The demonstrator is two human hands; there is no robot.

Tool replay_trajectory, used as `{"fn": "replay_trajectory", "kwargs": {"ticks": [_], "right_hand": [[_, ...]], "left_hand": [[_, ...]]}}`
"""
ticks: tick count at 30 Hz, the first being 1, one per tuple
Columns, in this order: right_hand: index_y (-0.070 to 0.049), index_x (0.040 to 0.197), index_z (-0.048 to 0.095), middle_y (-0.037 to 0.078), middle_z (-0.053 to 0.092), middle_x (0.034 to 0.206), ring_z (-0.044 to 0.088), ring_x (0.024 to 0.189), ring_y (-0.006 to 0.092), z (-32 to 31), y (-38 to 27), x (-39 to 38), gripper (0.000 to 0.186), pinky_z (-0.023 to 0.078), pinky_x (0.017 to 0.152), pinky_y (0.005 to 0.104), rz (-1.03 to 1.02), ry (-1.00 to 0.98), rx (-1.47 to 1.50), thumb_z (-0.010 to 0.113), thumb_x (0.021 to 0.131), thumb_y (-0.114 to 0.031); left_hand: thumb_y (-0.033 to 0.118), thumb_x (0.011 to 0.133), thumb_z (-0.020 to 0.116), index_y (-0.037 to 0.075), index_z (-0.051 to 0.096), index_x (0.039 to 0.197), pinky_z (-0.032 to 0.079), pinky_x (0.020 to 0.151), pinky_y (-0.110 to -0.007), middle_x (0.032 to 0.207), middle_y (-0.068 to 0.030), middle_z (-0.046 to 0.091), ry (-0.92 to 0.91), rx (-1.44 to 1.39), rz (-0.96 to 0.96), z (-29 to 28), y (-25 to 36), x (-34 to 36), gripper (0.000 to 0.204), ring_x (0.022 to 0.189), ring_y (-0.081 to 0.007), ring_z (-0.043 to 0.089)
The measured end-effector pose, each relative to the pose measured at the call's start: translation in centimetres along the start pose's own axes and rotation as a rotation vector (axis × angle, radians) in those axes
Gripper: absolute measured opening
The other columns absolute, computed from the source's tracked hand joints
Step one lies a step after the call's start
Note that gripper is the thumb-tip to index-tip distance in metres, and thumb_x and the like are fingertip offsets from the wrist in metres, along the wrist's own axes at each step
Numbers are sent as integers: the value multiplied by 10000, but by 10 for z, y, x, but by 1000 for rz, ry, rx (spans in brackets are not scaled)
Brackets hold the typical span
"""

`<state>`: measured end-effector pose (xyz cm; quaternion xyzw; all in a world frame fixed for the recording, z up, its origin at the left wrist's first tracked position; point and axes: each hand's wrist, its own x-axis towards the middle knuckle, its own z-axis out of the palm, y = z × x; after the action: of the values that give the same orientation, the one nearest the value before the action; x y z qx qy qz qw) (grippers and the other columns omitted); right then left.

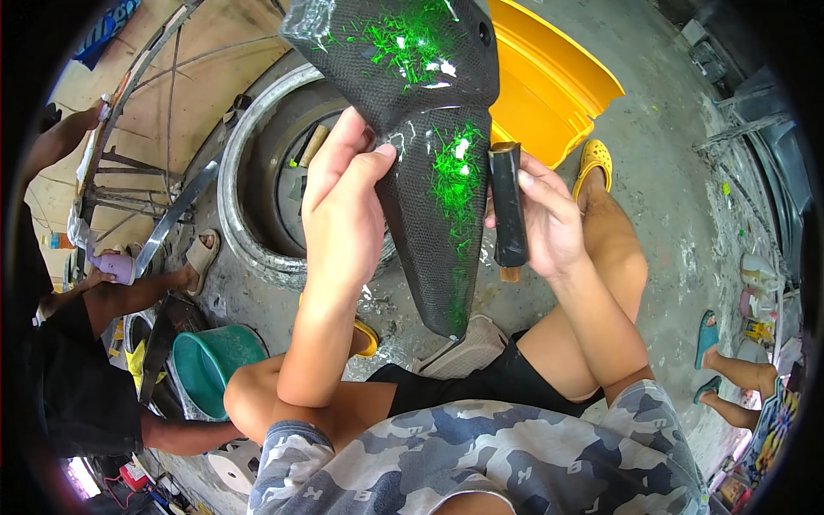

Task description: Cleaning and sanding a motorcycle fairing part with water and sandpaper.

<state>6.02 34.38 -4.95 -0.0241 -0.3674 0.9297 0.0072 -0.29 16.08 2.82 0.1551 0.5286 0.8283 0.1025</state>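
Observation:
A long black panel with a woven carbon-fibre look (403,184) hangs in front of me, wide at the top and tapering toward my lap. Bright green streaks and small white patches mark its face. My left hand (343,210) grips its left edge, thumb on the front and fingers partly behind. Along the right edge, my right hand (554,219) holds a narrow block wrapped in black sheet, probably sandpaper (509,210), with brown wood-like ends showing. The block stands upright, close beside the panel; whether they touch I cannot tell.
A large tyre (249,172) lies on the floor beyond my left hand, with a yellow curved panel (549,77) at the far right. A green bucket (219,365) stands near my left knee. At left, another person holds a purple cup (118,268) beside a metal frame.

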Motion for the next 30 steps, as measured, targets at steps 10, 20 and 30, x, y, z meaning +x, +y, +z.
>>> {"fn": "replay_trajectory", "kwargs": {"ticks": [10,20,30], "right_hand": [[6,1086,530,105,620,958,617,761,176,2,34,15,214,549,705,339,10,157,43,530,924,-133],[34,1065,571,98,641,855,613,687,155,-66,98,45,252,497,613,276,228,203,-774,613,880,-132],[-43,1024,579,83,598,746,599,680,198,-67,102,64,230,486,652,315,-101,254,-1264,669,822,-103]], "left_hand": [[83,790,728,-75,368,1356,445,932,-281,1208,-148,573,-44,309,-131,-39,-42,27,689,1078,-171,566],[281,624,863,-102,345,1374,392,1011,-314,1275,-221,545,-275,874,-287,-151,-173,35,989,1161,-259,543],[755,576,676,37,352,1421,356,1042,-487,1395,-219,435,-349,1454,-675,-138,-161,42,1155,1287,-373,429]]}}
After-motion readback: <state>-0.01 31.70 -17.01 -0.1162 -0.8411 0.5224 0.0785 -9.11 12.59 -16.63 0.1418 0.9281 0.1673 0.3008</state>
